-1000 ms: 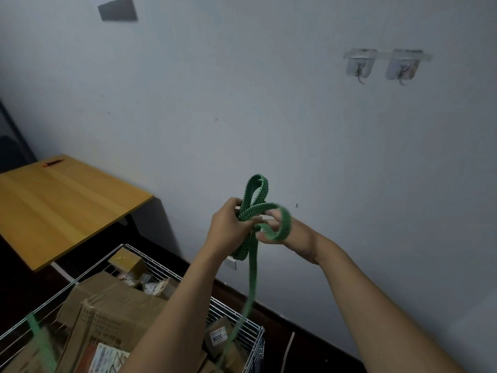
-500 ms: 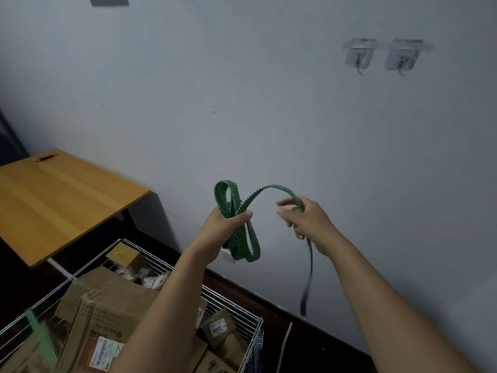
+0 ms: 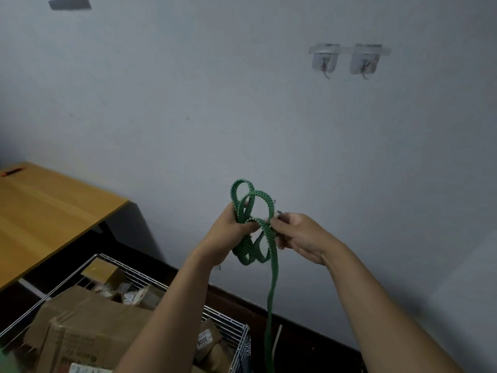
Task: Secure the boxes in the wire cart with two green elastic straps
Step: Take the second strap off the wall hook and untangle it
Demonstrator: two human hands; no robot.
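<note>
L hand (image 3: 228,234) is raised in front of the wall, fingers curled round a bundle of green elastic strap (image 3: 272,278). It grips several coils at once. Two loops stick up above the fist and more hang below it. R hand (image 3: 300,238) is just beside it, thumb and fingers pinching the same strap where it crosses over between the hands. A small shiny bit shows at the R fingertips, poss. a metal end fitting, too small to be sure. From the R-hand pinch one long tail of strap drops straight down and runs out of frame at the bottom, passing in front of the cart's right corner.

Both forearms come up from the bottom edge, and the L one crosses over the cart.

Wire cart (image 3: 150,273) sits low left, below the hands. It's packed w/ cardboard boxes (image 3: 88,327), incl. a big one in front, a small box (image 3: 103,273) at the back corner, and small labelled packets by the right side.

Wooden desk (image 3: 48,211) is at left, w/ an orange-and-black item (image 3: 12,172) on its far edge. Pale wall (image 3: 188,103) is behind everything, w/ two clear stick-on hooks (image 3: 349,59) up high on the right. A dark skirting strip runs along the wall's base.
</note>
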